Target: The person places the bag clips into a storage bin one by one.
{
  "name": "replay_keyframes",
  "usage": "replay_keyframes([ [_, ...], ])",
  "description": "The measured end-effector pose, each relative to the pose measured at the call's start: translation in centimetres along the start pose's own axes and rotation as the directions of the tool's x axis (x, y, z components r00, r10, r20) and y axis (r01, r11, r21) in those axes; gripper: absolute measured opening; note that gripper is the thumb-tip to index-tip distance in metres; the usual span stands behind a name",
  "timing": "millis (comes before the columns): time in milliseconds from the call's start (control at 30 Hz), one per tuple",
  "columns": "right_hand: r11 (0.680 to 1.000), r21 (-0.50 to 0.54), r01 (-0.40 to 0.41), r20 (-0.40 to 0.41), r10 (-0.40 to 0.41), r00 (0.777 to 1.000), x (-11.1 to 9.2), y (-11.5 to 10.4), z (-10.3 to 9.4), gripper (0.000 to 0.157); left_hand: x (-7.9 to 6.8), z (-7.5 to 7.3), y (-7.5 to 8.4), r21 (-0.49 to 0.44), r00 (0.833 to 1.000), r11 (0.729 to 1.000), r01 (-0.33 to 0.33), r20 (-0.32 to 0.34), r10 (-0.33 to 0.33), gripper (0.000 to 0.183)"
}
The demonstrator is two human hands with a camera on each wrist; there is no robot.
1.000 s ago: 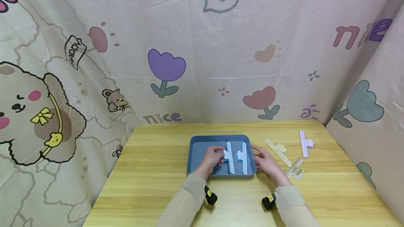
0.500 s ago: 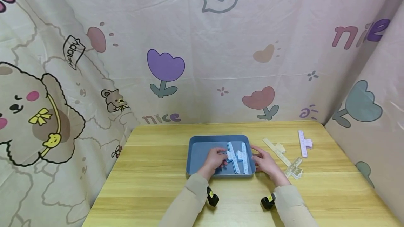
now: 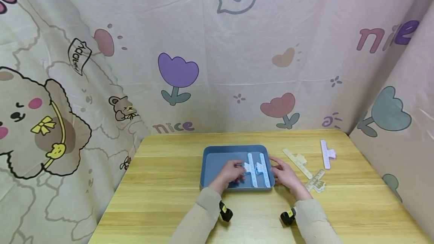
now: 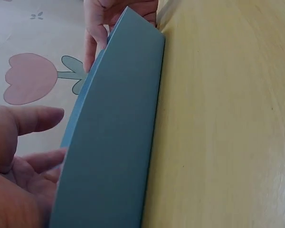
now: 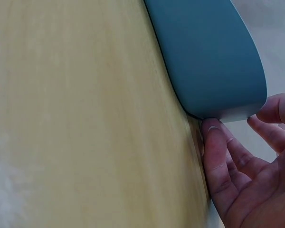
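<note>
Two light-blue ruler-shaped clips lie almost side by side in the right part of a shallow blue-grey tray (image 3: 214,164). Over the tray, my left hand (image 3: 232,171) has its fingertips at the handle of the left clip (image 3: 252,175). The left wrist view shows its thumb and fingers apart, the lower fingers partly hidden behind the tray wall (image 4: 109,114). Beyond it, the right clip (image 3: 266,177) slants slightly, with its handle toward the left clip. My right hand (image 3: 286,174) is outside the tray's right end, fingertips touching the end wall (image 5: 218,107) with fingers mostly extended.
Right of the tray on the wooden table (image 3: 162,183) lie a pale yellow ruler clip (image 3: 297,163), a clear one with gold markings (image 3: 315,180) and a purple one (image 3: 325,155). A printed curtain (image 3: 210,67) hangs behind the table and along both sides.
The left clip has slid right and straightened after slanting. The lower end of the right clip has swung right. My left hand has shifted a little right; my right hand stays at the tray's end.
</note>
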State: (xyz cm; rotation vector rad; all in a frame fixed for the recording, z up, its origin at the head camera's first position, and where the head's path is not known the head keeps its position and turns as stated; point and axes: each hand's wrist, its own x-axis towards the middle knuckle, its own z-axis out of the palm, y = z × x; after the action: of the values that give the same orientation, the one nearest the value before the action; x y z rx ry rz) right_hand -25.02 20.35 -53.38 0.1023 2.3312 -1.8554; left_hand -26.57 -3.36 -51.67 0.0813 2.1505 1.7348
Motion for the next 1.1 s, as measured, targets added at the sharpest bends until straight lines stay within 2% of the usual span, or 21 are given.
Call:
replay_keyframes([
  [200, 1.0, -0.006, -0.006, 0.002, 0.006, 1.0, 0.0, 0.0, 0.0, 0.056, -0.7, -1.0, 0.6, 0.035, 0.997, 0.999, -0.029, -0.068, 0.032, 0.043],
  [433, 1.0, -0.021, -0.018, 0.003, 0.018, 1.0, -0.2, -0.1, 0.0, 0.055, -2.3, -3.2, 1.2, 0.044, 0.992, 0.993, -0.106, -0.057, 0.109, 0.041],
  [533, 0.999, -0.025, -0.021, 0.002, 0.021, 1.0, -0.2, -0.1, 0.1, 0.055, -3.2, -4.4, 1.2, 0.051, 0.984, 0.987, -0.151, -0.083, 0.155, 0.04],
  [667, 0.999, -0.033, -0.023, 0.0, 0.023, 1.0, -0.1, -0.1, 0.0, 0.056, -4.0, -6.1, 1.3, 0.04, 0.961, 0.978, -0.205, -0.18, 0.209, 0.034],
  [767, 0.999, -0.04, -0.017, -0.002, 0.017, 1.0, 0.0, 0.0, 0.0, 0.056, -4.4, -7.4, 1.5, 0.022, 0.94, 0.975, -0.221, -0.263, 0.219, 0.028],
  [933, 0.999, -0.042, -0.01, -0.003, 0.01, 1.0, 0.0, 0.0, -0.1, 0.055, -5.0, -9.4, 1.3, -0.018, 0.911, 0.977, -0.211, -0.365, 0.19, 0.025],
  [1100, 0.999, -0.035, -0.006, 0.0, 0.006, 1.0, 0.1, 0.1, -0.1, 0.055, -5.0, -10.8, 0.1, -0.05, 0.872, 0.979, -0.196, -0.465, 0.151, 0.028],
])
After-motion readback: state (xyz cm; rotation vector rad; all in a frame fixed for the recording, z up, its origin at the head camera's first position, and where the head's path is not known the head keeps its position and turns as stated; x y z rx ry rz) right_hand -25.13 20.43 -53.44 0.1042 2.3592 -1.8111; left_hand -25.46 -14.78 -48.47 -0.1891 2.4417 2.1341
